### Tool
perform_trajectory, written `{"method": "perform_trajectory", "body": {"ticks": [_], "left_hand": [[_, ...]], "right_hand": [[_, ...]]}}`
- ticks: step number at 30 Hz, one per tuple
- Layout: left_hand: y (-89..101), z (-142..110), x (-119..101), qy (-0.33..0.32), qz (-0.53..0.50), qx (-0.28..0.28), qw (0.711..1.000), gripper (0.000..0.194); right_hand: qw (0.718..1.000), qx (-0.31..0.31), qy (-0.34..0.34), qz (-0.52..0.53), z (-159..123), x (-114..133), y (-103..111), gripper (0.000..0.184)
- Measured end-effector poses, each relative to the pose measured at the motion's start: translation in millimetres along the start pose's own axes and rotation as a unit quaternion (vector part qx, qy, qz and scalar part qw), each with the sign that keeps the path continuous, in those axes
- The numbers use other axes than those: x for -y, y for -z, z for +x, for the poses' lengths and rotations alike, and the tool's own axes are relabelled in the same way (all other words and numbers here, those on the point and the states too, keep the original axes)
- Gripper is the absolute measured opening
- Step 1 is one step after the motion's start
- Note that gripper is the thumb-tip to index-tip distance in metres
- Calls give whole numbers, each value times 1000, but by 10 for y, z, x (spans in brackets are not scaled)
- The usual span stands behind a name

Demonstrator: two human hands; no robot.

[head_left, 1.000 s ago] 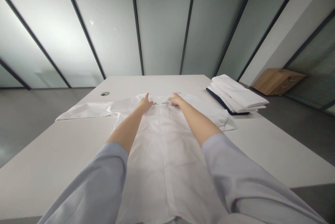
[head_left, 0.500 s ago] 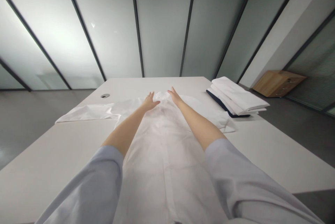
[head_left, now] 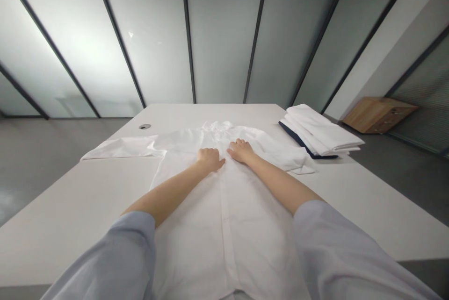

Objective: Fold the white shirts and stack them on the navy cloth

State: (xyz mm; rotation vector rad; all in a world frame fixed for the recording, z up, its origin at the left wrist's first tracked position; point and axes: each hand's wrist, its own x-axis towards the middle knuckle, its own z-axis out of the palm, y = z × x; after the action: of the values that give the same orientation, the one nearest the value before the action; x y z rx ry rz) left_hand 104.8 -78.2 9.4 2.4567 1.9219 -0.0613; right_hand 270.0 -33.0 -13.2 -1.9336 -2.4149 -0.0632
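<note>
A white long-sleeved button-up shirt (head_left: 196, 225) lies spread front up, its collar (head_left: 217, 127) at the far end. One sleeve (head_left: 121, 147) stretches out to the left; the other sleeve (head_left: 284, 157) lies to the right, its end bent. My left hand (head_left: 209, 159) rests palm down on the upper chest, left of the button placket (head_left: 226, 225), thumb out to the side. Just right of the placket, my right hand (head_left: 241, 150) presses on the cloth the same way. Both hands' fingertips are foreshortened; I see no cloth pinched up in either.
The shirt lies on a white table (head_left: 112, 197) with a round cable hole (head_left: 145, 126) at the back left. A stack of folded white cloth (head_left: 319, 129) sits on a dark item (head_left: 298, 140) at the right. A wooden cabinet (head_left: 379, 114) and frosted glass panels (head_left: 220, 33) stand beyond.
Both hands have come down from near the collar towards me, onto the upper chest of the shirt. The collar is now uncovered, and the shirt front looks flatter.
</note>
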Motion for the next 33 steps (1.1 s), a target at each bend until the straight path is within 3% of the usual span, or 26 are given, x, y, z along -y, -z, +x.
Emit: {"method": "perform_trajectory", "body": {"ticks": [6,11,15,21,24,27,33], "left_hand": [[-239,214,58,61,-29,-23,997,70],[-296,516,299,61,-59,-10,996,73],[-300,550,398,42,-59,3,997,77],[-313,443,382,44,-48,1,998,79],[-319,433,401,31,-38,-18,999,76],[-317,429,429,18,-41,-31,999,73],[-283,411,434,7,-54,-36,998,68]], "right_hand": [[997,54,-17,50,228,-59,-33,57],[998,27,-29,42,103,70,-91,61],[997,38,-32,53,69,59,-119,65],[998,-12,56,40,143,-214,-105,46],[997,-63,31,17,100,-379,-94,39],[997,-75,-18,-1,19,-550,-112,41],[998,-67,14,13,-79,-768,-196,46]]}}
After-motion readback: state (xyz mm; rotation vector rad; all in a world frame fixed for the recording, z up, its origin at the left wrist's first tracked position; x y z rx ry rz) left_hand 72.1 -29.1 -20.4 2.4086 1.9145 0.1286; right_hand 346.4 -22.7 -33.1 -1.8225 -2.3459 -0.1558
